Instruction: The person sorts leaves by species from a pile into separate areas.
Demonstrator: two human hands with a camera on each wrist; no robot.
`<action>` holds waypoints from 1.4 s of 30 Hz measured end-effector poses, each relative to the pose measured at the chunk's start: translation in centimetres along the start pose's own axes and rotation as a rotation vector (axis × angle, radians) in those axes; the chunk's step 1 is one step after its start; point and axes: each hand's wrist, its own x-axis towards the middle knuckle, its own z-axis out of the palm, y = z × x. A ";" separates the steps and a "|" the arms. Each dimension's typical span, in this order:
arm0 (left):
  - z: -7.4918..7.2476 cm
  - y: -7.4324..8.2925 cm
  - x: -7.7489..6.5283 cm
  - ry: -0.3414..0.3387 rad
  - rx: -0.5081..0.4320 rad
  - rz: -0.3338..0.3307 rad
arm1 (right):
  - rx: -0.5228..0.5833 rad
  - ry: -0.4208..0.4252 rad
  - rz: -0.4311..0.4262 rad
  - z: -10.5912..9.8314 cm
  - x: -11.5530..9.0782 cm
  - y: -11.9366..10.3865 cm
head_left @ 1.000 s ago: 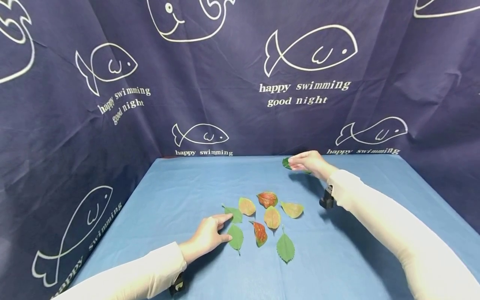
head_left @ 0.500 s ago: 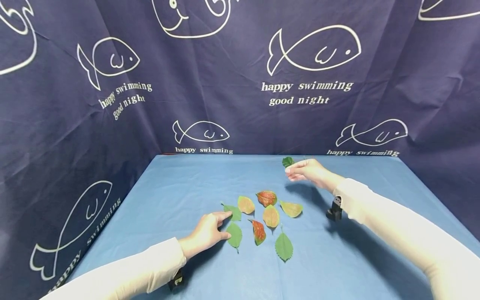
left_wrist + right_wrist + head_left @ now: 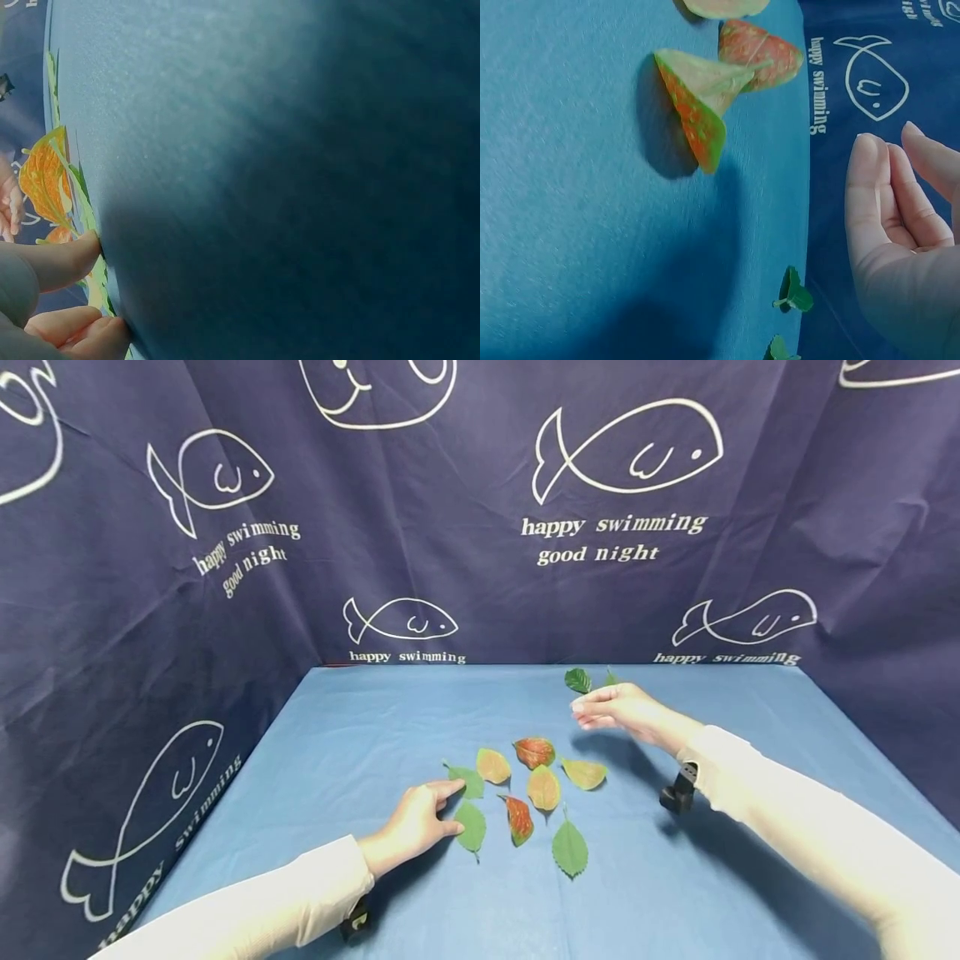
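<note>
My left hand [image 3: 416, 821] rests at the left of the leaf group, fingertips on one green leaf [image 3: 472, 783] and thumb at the edge of a second green leaf [image 3: 471, 825]. In the left wrist view its thumb and fingers [image 3: 79, 330] reach down to the blue cloth, with an orange leaf [image 3: 45, 180] beyond. My right hand [image 3: 633, 714] hovers above the cloth near the back, fingers loosely bent and holding nothing. Just behind it lie a dark green leaf [image 3: 577, 680] and another green leaf [image 3: 611, 677], partly hidden by the hand.
Between the hands lie red leaves, one at the back [image 3: 535, 752] and one nearer [image 3: 517, 820], plus several yellowish leaves, including a middle one [image 3: 543, 788]. A serrated green leaf [image 3: 570, 849] lies in front. A dark blue fish-print curtain [image 3: 480, 527] borders the blue cloth [image 3: 360, 718].
My right hand has let go of the dark green leaf at the back and drawn slightly toward me and down, uncovering both back leaves. The left hand has stayed in place.
</note>
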 end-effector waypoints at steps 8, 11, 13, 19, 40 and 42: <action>-0.1 0.1 0.0 0.001 0.000 -0.001 | 0.006 -0.035 0.001 0.5 -1.1 0.3; 0.0 0.0 0.1 -0.001 -0.004 0.002 | -0.033 -0.037 0.013 0.7 -1.7 0.5; -0.1 0.0 0.2 -0.002 -0.007 0.002 | -0.044 -0.034 0.027 1.0 -2.1 0.5; -0.4 0.2 0.2 0.000 -0.010 -0.003 | -0.080 -0.056 0.015 1.9 -3.3 0.3; 0.5 0.0 -0.2 0.014 -0.044 0.009 | -0.318 -0.152 -0.056 4.7 -7.0 2.7; 0.4 -0.1 -0.2 0.017 -0.043 0.008 | -0.334 -0.156 -0.066 4.8 -7.2 2.8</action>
